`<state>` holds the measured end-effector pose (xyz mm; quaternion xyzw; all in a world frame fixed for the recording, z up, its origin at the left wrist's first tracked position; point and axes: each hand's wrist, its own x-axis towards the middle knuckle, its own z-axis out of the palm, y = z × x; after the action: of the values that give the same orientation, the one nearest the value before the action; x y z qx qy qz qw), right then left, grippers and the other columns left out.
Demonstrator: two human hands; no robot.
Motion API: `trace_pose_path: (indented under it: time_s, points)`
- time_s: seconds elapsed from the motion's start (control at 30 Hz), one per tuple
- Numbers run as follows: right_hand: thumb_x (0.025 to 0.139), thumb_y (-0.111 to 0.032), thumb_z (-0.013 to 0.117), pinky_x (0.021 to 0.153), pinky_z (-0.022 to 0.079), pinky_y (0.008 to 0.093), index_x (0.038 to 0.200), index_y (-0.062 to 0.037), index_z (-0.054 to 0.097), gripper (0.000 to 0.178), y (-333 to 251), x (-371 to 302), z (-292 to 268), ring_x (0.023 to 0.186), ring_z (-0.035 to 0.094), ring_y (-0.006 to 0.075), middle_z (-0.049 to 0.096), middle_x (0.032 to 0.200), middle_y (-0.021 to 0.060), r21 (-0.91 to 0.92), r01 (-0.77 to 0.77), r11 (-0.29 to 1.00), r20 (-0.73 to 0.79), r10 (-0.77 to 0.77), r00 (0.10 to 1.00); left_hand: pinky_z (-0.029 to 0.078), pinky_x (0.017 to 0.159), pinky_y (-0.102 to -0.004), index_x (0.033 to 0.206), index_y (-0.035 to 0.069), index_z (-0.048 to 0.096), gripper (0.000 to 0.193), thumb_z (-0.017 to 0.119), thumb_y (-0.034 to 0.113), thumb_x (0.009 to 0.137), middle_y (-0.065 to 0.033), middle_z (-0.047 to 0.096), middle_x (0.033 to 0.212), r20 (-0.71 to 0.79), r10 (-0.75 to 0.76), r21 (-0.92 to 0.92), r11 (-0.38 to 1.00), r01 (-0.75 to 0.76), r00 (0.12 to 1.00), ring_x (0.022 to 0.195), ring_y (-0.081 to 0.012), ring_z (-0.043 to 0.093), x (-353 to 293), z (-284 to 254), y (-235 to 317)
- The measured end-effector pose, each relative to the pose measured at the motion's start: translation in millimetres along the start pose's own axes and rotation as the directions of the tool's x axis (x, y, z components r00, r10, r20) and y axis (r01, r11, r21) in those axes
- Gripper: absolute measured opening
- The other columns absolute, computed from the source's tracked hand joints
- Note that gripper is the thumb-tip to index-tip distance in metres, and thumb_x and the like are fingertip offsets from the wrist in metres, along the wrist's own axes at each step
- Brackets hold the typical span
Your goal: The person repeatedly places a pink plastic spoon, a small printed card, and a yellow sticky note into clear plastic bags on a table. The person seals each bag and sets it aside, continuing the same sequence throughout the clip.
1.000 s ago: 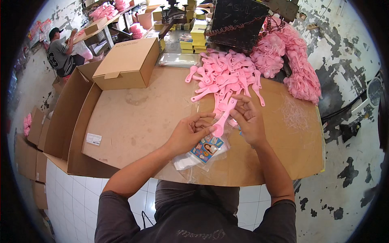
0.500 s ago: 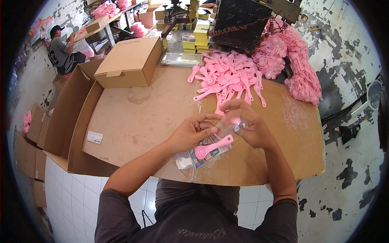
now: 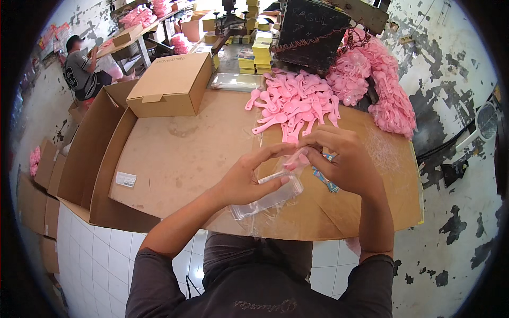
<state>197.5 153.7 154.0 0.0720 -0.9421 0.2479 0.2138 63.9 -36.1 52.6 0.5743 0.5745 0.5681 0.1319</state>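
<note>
My right hand (image 3: 339,159) is closed, its thumb and fingers pinching a small clear plastic bag. A pink spoon (image 3: 295,161), partly covered by the fingers, shows at that bag. Beside it, my left hand (image 3: 246,177) has its thumb and index finger spread apart, the index tip close to the bag; whether it touches cannot be made out. Beneath the hands lies a stack of clear plastic bags (image 3: 270,202). A colourful printed card (image 3: 327,181) shows under my right hand, partly hidden by it. Just beyond the hands is a pile of pink spoons (image 3: 297,100).
A closed cardboard box (image 3: 168,85) sits at the table's far left, beside an open carton (image 3: 103,153). Bundles of bagged pink items (image 3: 389,90) hang at the right near a black box (image 3: 310,34). Yellow-edged stacks (image 3: 261,50) stand behind. A person (image 3: 79,69) works far left.
The pink spoon and printed card no longer lie on the bag stack. A spoon now shows at the bag by my right hand, and a card under that hand. My left fingers have spread.
</note>
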Motion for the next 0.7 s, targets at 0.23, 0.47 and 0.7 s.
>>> trace_pose_path:
  time_s: [0.23, 0.47, 0.7]
  points:
    - [0.086, -0.008, 0.076, 0.08, 0.051, 0.038, 0.103, -0.0019, 0.071, 0.019, -6.7, -4.7, 7.1, 0.081, 0.066, 0.0256, 0.069, 0.091, 0.0107, 0.029, -0.113, 0.993, 0.053, 0.111, 0.992, 0.058, 0.091, -0.0307, 0.139, -0.001, 0.059, 0.038, 0.065, 0.005, 0.102, -0.014, 0.075, 0.118, -0.042, -0.126, -0.207, 0.972, 0.115, 0.991, 0.105, -0.0174, 0.073, 0.6, -1.3, 6.7]
    - [0.081, -0.009, 0.076, 0.086, 0.046, 0.0386, 0.102, -0.0051, 0.069, 0.023, -4.3, -3.4, 32.7, 0.099, 0.062, 0.0252, 0.064, 0.103, 0.0074, -0.422, 0.219, 0.88, -0.233, -0.339, 0.912, 0.061, 0.08, -0.0279, 0.137, -0.003, 0.06, 0.037, 0.064, 0.003, 0.1, -0.013, 0.078, 0.102, -0.135, -0.161, -0.202, 0.97, 0.132, 0.978, 0.088, -0.0146, 0.076, 2.7, 6.2, 24.2]
    - [0.077, -0.012, 0.073, 0.086, 0.044, 0.039, 0.093, -0.0031, 0.064, 0.02, 1.8, -0.1, 40.4, 0.098, 0.061, 0.0253, 0.061, 0.097, 0.0073, -0.564, 0.282, 0.776, -0.087, -0.395, 0.915, 0.062, 0.074, -0.0293, 0.138, -0.002, 0.059, 0.045, 0.071, 0.006, 0.096, -0.013, 0.079, 0.095, -0.058, -0.117, 0.331, 0.935, 0.13, 0.991, 0.082, -0.0153, 0.077, 0.4, 3.5, 31.2]
